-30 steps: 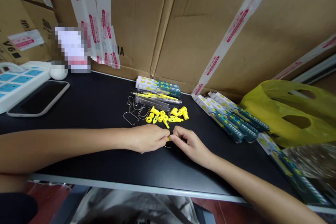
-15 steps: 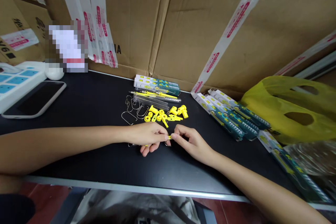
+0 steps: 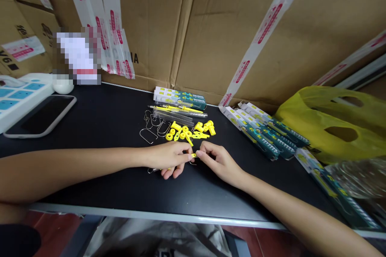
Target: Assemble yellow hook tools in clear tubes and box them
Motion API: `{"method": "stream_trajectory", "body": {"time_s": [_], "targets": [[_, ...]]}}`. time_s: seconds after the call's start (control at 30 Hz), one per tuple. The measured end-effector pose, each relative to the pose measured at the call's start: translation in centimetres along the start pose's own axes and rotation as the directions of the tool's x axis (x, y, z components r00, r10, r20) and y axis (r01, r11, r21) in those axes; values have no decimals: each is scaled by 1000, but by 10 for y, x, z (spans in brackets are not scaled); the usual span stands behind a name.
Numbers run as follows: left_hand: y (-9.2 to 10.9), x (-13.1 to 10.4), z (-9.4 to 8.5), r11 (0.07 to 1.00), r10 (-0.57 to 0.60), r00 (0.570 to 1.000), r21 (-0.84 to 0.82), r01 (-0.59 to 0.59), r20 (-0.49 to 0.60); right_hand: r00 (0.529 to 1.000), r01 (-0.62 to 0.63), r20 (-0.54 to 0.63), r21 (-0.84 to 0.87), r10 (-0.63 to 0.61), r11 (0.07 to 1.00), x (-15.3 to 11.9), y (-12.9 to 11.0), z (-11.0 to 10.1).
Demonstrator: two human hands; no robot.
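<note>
Over the black table (image 3: 120, 192), my left hand (image 3: 171, 157) pinches a small yellow piece (image 3: 193, 155) between thumb and forefinger. Beneath its palm, parts of a spring scale (image 3: 155, 169) with a metal ring show, mostly hidden. My right hand (image 3: 218, 162) is closed at the right end of the yellow piece, its fingertips pressed together on something too small to make out. A thin metal hook (image 3: 193, 163) shows between the hands. Beyond them lie several yellow plastic parts (image 3: 182, 135), several wire hooks (image 3: 148, 135) and clear tubes (image 3: 173, 116).
Printed packets (image 3: 193, 99) lie at the back, with more packets (image 3: 262, 136) on the right beside a yellow bag (image 3: 325, 120). A phone (image 3: 42, 116) and a white power strip (image 3: 24, 96) are at the left. Cardboard (image 3: 241, 16) stands behind the table.
Both hands stay close together around the yellow piece, which has shifted very slightly. The hook between them looks turned a little. The camera view has moved slightly.
</note>
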State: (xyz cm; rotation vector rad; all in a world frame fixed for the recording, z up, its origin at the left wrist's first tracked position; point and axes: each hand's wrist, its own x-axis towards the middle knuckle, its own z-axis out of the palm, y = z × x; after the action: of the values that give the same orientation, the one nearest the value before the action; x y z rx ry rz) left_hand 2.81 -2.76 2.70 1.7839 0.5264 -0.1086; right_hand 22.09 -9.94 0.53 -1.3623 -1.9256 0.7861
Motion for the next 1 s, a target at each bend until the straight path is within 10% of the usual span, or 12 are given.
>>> {"method": "stream_trajectory", "body": {"time_s": [1.0], "targets": [[1, -2, 8, 994, 51, 997, 103, -45, -53, 992, 80, -89, -152, -95, 985, -2, -1, 10]]}}
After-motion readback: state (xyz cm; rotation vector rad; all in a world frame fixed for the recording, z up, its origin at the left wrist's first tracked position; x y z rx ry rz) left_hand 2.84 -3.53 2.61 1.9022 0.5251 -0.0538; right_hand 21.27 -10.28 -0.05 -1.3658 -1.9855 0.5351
